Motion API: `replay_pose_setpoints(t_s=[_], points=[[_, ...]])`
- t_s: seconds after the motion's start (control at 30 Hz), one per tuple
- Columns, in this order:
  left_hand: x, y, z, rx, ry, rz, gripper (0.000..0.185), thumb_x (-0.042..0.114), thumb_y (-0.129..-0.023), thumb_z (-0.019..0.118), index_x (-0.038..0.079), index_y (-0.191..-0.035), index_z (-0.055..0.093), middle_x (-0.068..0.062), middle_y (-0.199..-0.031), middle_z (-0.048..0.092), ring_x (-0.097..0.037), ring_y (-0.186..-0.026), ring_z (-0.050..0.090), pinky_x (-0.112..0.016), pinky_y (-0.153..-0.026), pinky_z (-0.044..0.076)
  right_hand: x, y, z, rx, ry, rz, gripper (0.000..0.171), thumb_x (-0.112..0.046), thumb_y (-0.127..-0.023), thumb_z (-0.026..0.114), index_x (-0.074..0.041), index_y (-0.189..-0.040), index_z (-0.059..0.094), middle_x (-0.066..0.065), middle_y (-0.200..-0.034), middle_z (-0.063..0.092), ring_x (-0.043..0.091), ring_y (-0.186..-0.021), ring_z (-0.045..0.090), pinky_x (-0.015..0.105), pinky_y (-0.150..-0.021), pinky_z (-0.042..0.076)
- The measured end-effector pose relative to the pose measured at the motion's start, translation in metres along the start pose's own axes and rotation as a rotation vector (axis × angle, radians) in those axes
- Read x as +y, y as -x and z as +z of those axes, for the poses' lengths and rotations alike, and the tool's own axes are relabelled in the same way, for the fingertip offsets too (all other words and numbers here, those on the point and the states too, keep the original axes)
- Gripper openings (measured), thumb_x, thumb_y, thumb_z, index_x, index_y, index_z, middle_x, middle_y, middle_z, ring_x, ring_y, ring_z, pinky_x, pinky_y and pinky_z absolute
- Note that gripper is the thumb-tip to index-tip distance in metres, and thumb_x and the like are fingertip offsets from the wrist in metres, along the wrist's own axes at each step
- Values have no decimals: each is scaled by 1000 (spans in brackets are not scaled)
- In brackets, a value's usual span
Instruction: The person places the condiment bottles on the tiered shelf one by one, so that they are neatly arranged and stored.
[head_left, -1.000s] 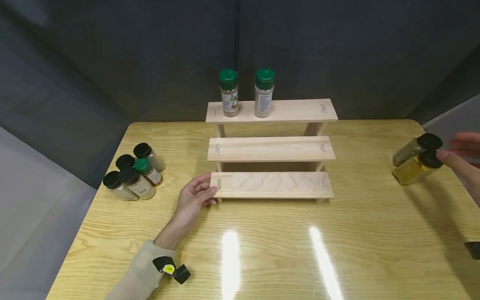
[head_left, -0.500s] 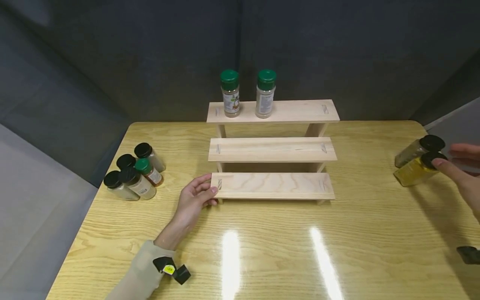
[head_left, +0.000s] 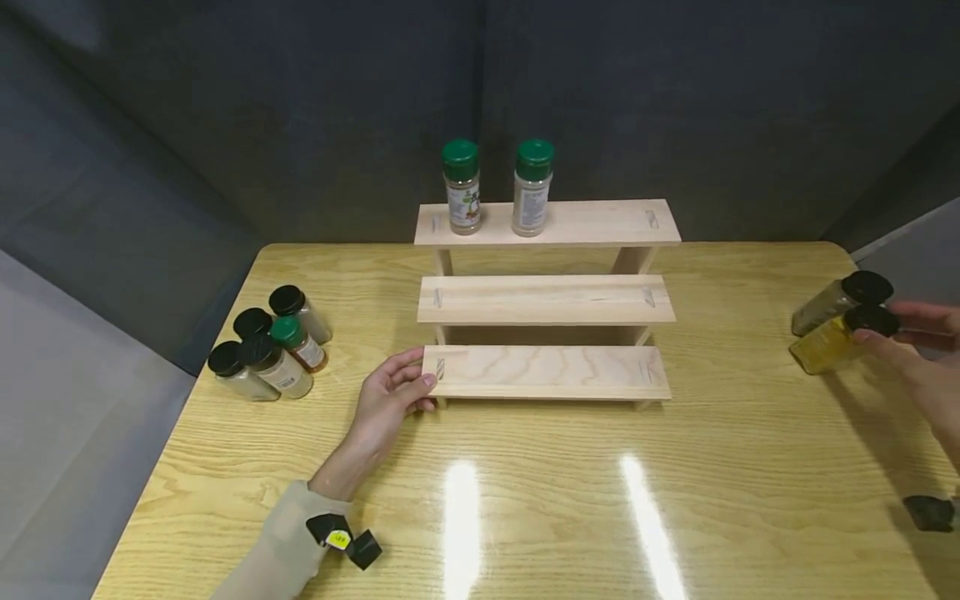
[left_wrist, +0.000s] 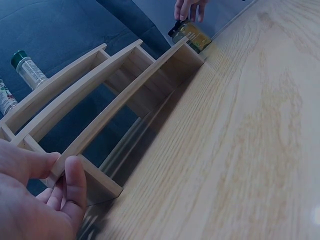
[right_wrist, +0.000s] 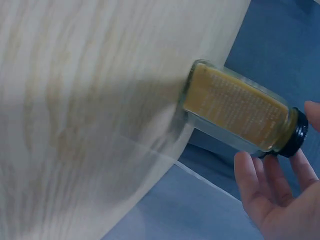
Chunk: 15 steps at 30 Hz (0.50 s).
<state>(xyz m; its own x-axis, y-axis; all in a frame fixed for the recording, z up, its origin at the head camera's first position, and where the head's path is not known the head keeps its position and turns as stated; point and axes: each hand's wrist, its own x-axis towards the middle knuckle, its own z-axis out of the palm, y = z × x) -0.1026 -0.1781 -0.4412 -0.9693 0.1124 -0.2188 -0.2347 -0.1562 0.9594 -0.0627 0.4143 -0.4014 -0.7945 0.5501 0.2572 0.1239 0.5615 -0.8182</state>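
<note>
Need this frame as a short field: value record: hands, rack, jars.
left hand: grips the left end of the rack's bottom step
right hand: fingertips at the black cap of the yellow spice jar; full grip not clear
rack: three-step wooden, mid-table
top step: two green-capped jars
lower two steps: no jars
second black-capped jar: just behind the yellow one
jar cluster: table's left edge

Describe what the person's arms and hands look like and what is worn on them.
Both hands are bare, with no gloves or rings in view. The left hand comes out of a long beige sleeve, and a small black device with a yellow sticker sits at that wrist. The right hand shows no sleeve; a small black device sits near its wrist.
</note>
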Motion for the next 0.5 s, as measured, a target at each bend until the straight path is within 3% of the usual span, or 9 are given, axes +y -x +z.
replay_pose_setpoints(t_s=[0.17, 0.4, 0.5], points=[[0, 0, -1, -11, -8, 4, 52, -10, -106, 64, -10, -155, 48, -13, -114, 65, -13, -80, 67, -21, -70, 60, 5, 0, 2, 10, -39, 23, 49, 1, -96, 80, -38, -122, 69, -32, -105, 60, -10, -91, 54, 7, -86, 38], [-1, 0, -1, -9, -9, 3, 52, -11, -106, 64, -10, -155, 48, -13, -113, 65, -13, -81, 67, -21, -70, 60, 8, 0, 9, 44, -97, -45, 50, 7, -90, 81, -29, -123, 71, -25, -106, 62, -9, -88, 58, 4, -86, 43], [-1, 0, -1, -11, -9, 5, 52, -11, -105, 63, -10, -155, 48, -13, -113, 65, -13, -81, 67, -21, -70, 60, 7, 1, 8, 29, -84, -32, 53, 6, -90, 80, -29, -127, 69, -25, -108, 61, -9, -90, 58, 3, -85, 43]])
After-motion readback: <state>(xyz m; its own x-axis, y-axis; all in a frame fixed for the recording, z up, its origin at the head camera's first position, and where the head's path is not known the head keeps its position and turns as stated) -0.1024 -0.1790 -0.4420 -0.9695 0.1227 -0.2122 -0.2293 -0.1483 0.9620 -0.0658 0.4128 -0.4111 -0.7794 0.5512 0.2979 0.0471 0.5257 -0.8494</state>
